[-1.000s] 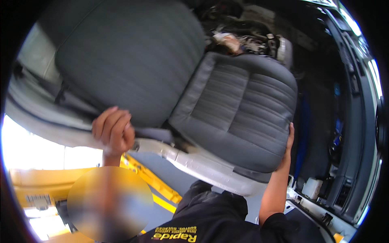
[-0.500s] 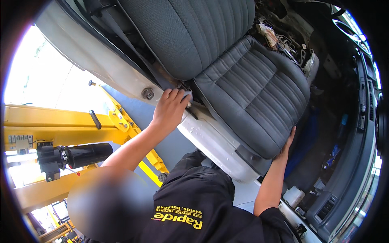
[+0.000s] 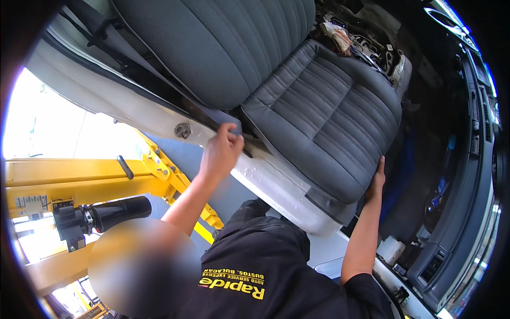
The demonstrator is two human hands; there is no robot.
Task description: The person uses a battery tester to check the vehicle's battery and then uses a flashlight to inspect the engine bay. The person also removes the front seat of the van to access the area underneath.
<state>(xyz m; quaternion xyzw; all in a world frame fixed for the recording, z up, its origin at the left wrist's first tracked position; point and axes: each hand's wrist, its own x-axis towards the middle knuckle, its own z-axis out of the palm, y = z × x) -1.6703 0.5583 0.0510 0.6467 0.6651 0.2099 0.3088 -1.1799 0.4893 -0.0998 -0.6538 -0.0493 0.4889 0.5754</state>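
A dark grey car seat (image 3: 329, 106) with a ribbed cushion and backrest fills the middle of the view, just inside the white door sill (image 3: 276, 186). My left hand (image 3: 222, 151) is at the sill beside the rear of the cushion, its fingers curled round a grey seat belt (image 3: 210, 114) that runs down along the backrest. The hand is slightly blurred, and the belt's lower end is hidden by it. My right hand (image 3: 376, 183) grips the front edge of the cushion at its near corner; its fingertips are hidden under and behind the seat.
Beyond the seat lie exposed mechanical parts with a crumpled cloth (image 3: 337, 37) on them. The dashboard (image 3: 451, 228) runs down the right side. At the left stands a yellow lift post (image 3: 79, 175) with a black cylinder (image 3: 125, 210) and a yellow arm (image 3: 164, 170).
My left hand has drawn back a little from the cushion's rear corner, with its fingers more curled. My right hand stays at the front edge. The whole view has shifted slightly.
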